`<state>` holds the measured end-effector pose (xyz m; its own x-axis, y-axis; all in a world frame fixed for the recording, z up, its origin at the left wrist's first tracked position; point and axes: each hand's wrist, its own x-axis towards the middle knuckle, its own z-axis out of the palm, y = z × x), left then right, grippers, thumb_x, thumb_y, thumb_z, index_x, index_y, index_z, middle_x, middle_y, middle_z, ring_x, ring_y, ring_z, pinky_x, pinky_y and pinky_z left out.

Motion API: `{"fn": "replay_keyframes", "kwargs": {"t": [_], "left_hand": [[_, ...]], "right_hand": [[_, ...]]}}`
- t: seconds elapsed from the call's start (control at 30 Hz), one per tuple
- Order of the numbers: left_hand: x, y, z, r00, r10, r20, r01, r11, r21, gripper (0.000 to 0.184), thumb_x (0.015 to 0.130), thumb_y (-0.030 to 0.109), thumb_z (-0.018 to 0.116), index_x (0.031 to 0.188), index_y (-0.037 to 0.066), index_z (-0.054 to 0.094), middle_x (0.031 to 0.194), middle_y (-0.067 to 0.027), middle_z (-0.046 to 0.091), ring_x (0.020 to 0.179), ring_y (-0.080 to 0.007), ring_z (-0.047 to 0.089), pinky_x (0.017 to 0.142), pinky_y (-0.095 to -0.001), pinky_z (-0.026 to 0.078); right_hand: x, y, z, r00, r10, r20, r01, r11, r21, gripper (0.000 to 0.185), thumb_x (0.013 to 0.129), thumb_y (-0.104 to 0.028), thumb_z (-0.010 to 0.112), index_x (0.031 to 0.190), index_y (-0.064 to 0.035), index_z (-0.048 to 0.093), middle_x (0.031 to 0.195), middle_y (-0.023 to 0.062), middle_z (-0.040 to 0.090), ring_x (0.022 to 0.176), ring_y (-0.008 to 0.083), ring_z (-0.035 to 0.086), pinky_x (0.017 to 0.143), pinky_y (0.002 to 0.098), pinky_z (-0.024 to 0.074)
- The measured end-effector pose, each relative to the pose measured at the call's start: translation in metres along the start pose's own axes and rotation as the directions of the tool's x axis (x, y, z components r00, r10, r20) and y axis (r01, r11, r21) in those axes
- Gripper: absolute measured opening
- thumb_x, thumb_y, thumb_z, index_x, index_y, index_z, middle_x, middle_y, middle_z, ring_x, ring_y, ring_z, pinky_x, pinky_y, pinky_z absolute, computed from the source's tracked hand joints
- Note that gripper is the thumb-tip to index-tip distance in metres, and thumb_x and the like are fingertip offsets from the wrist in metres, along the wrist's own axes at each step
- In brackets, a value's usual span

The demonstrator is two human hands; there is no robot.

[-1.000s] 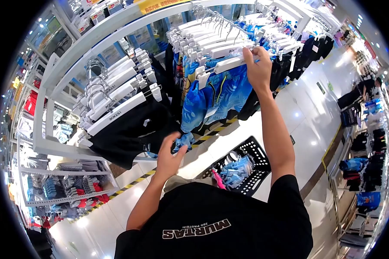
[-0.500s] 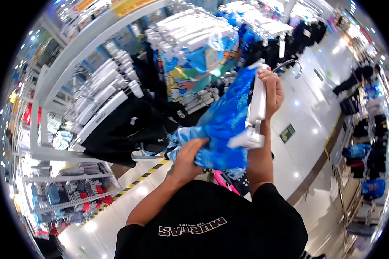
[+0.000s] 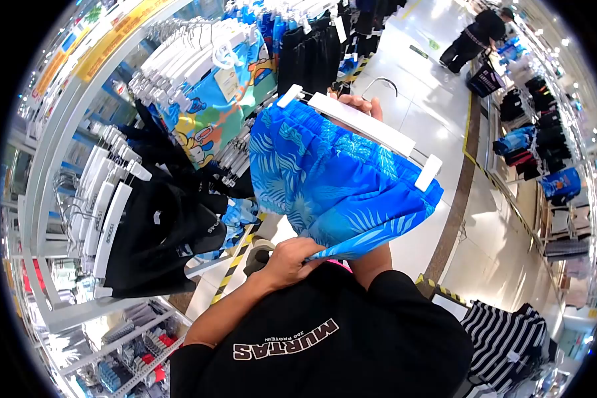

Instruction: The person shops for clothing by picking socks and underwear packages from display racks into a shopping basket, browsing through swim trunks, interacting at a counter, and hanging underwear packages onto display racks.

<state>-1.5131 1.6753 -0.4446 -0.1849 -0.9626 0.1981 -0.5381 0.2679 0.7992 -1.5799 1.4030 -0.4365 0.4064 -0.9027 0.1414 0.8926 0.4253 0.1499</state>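
In front of my chest hang blue shorts (image 3: 338, 172) with a pale leaf print, clipped by the waistband to a white hanger (image 3: 361, 123) with a metal hook. My right hand (image 3: 358, 105) grips the hanger from behind at its middle; the hanger and shorts hide most of that hand and forearm. At the lower hem, my left hand (image 3: 293, 261) pinches the fabric of one leg between thumb and fingers. The front of the shorts is spread out and tilted toward me.
Black garments (image 3: 159, 232) on white hangers fill the rack at left, with colourful printed shorts (image 3: 212, 126) behind. A person in dark clothes (image 3: 477, 36) stands far up the aisle near a dark basket (image 3: 485, 78). Striped clothing (image 3: 507, 338) lies at lower right.
The shorts have turned from edge-on to facing me, and the hanger now lies across my view. My left hand has moved down to the hem. My view has swung to the right.
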Motion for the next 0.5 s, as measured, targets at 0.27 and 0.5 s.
{"fn": "replay_keyframes", "kwargs": {"t": [0.27, 0.5], "left_hand": [[-0.019, -0.023, -0.024, 0.935, -0.201, -0.292, 0.155, 0.972, -0.175, 0.009, 0.084, 0.005, 0.073, 0.089, 0.000, 0.067, 0.080, -0.0128, 0.065, 0.074, -0.0279, 0.065, 0.066, -0.0353, 0.048], [-0.043, -0.056, -0.046, 0.652, -0.464, -0.600, 0.351, 0.886, -0.304, 0.014, 0.096, 0.003, 0.057, 0.106, -0.002, 0.065, 0.077, -0.0101, 0.062, 0.074, -0.0159, 0.058, 0.068, -0.0324, 0.047]], "right_hand": [[0.042, 0.032, 0.004, 0.913, -0.059, 0.403, 0.281, 0.807, -0.519, 0.037, 0.102, -0.024, 0.049, 0.077, -0.0021, 0.066, 0.081, 0.0116, 0.064, 0.088, 0.0230, 0.060, 0.094, 0.0401, 0.0455], [0.065, 0.124, 0.075, 0.915, 0.030, 0.401, 0.402, -0.033, -0.915, 0.037, 0.104, -0.027, 0.050, 0.085, 0.0013, 0.064, 0.078, 0.0076, 0.062, 0.074, 0.0140, 0.056, 0.070, 0.0309, 0.0441]]}}
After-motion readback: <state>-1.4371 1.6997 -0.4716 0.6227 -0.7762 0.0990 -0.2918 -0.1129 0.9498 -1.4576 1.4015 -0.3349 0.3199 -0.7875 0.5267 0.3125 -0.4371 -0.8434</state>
